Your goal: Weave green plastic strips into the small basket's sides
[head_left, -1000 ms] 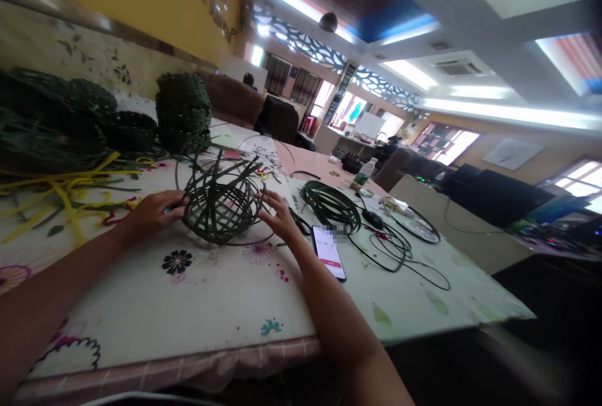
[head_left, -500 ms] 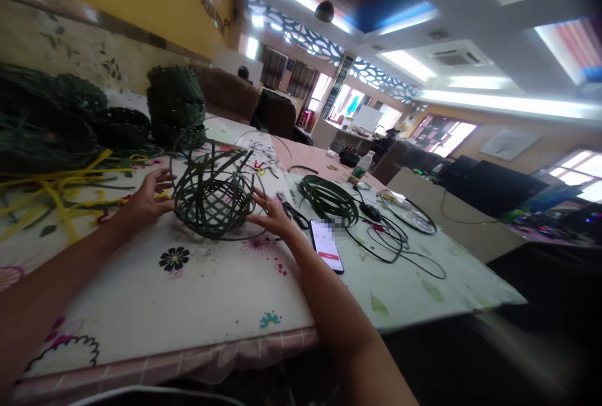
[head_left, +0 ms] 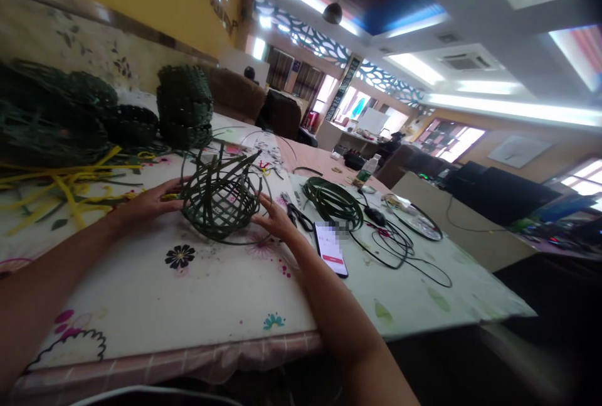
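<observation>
A partly woven basket (head_left: pixel 219 205) of dark green strips rests on the floral tablecloth, loose strip ends sticking up and out around its rim. On its left side my left hand (head_left: pixel 162 197) grips the weave, with the fingertips partly hidden behind the strips. From the right, my right hand (head_left: pixel 274 216) holds the basket's other side between thumb and fingers. A thin strip curves along the cloth just in front of the basket's base.
Finished-looking dark green baskets (head_left: pixel 184 105) stand at the back left, near scattered yellow strips (head_left: pixel 70 199). To the right lie scissors (head_left: pixel 301 216), a phone (head_left: pixel 332 249), a coil of green strip (head_left: pixel 332 202) and a black cable (head_left: pixel 399 246). A bottle (head_left: pixel 367 169) stands farther back.
The whole view has shifted slightly, so the table things appear a little farther right. My left hand's fingers, spread before, are closer in against the basket. The right hand stays at its side.
</observation>
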{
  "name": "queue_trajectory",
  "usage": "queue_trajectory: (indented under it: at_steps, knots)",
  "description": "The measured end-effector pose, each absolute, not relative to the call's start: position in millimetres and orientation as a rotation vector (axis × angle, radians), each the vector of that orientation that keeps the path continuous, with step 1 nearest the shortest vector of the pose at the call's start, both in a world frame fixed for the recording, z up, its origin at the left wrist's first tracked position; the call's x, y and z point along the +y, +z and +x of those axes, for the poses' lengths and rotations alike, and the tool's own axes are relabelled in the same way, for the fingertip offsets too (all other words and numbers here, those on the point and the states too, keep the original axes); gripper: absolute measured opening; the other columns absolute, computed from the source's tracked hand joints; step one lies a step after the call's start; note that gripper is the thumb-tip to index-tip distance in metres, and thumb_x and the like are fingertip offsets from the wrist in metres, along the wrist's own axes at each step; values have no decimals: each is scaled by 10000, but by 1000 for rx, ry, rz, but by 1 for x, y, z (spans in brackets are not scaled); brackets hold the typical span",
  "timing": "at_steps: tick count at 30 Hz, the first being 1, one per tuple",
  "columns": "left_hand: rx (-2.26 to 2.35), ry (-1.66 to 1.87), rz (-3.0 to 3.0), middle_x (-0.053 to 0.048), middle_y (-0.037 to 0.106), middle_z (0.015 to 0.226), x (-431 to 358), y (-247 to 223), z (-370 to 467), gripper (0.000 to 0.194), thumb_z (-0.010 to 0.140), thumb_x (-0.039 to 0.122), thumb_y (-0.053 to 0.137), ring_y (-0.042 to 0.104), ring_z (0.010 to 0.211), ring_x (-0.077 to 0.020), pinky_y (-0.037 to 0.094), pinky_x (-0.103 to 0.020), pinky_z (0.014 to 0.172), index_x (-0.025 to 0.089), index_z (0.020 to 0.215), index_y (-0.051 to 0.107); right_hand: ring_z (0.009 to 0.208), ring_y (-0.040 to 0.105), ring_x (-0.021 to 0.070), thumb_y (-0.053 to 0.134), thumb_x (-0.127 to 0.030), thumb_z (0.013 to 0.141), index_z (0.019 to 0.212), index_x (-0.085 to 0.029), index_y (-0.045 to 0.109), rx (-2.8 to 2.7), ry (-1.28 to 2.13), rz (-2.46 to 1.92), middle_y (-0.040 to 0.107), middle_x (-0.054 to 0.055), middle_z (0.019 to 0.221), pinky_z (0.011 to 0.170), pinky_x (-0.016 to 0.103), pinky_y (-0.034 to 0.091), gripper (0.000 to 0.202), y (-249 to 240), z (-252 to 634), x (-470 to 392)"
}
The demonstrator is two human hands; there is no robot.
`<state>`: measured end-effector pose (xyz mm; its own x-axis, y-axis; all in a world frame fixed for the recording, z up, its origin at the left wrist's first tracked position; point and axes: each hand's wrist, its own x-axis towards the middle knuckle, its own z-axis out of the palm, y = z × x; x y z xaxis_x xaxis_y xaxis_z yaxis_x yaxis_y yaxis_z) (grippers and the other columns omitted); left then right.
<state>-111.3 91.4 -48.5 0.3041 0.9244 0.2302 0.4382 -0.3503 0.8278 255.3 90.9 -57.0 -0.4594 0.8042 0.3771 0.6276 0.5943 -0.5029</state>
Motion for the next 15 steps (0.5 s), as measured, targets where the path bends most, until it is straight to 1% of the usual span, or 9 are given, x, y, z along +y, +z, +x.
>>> queue_trajectory:
  at_steps: [3,5,8,11,13,15]
  knots:
    - [1361,900,2021,-181,586,1534,98,-53,-121,1002,763,839,664,564,1353,-368,486,-498,1123,147,1479,556,1480,534,295,825,-518,849,1467,-306,631,-2184,555,-1132,562,89,1594,1237,478,414,682,-60,254,90]
    - [1476,840,2110,-167,628,1478,101,-51,-124,941,776,828,632,563,1344,-388,438,-547,1157,152,1431,613,1448,567,300,844,-505,826,1429,-283,667,-2137,638,-1135,611,89,1547,1227,473,427,667,-61,252,90]
    - [1530,748,2193,-158,693,1362,101,-40,-122,820,788,777,582,603,1284,-393,452,-533,1136,148,1299,704,1389,621,297,851,-468,819,1414,-261,682,-2075,717,-1140,680,80,1466,1209,468,448,653,-63,250,89]
    - [1457,671,2249,-118,759,1206,97,-32,-116,687,791,738,560,648,1189,-360,500,-487,1076,195,1164,755,1350,650,291,838,-445,830,1425,-249,672,-2046,757,-1165,718,66,1413,1206,467,453,648,-63,248,89]
    - [1490,716,2230,-119,764,1180,94,-32,-113,670,788,724,561,657,1163,-360,507,-503,1068,199,1159,751,1357,646,290,829,-441,838,1435,-249,662,-2039,758,-1177,711,64,1424,1216,474,442,649,-63,248,88]
    - [1529,795,2195,-150,741,1242,91,-36,-110,709,785,722,557,650,1193,-379,499,-528,1082,181,1210,728,1409,607,286,814,-441,851,1453,-253,646,-2050,739,-1160,665,68,1489,1241,472,412,653,-63,250,88]
